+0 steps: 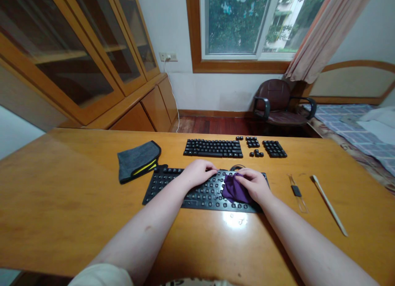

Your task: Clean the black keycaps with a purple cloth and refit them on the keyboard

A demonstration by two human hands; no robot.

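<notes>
Forearms reach across the table [61, 203] to the black keyboard [173, 186]; left hand [199, 173] rests palm-down on the keys, fingers loosely curved, gripping nothing; right hand [254, 185] pinches a purple cloth [233, 190] against the keyboard's right half; loose keycaps [212, 148] lie arranged just beyond

R hand [255, 184] grips purple cloth [232, 191] on kbd [165, 184], L hand [197, 173] beside

Bare table [61, 203] left and in front; behind the keyboard [166, 187], rows of keycaps [212, 148]; pouch [137, 164] left, puller [296, 191] and stick [328, 203] right.
</notes>
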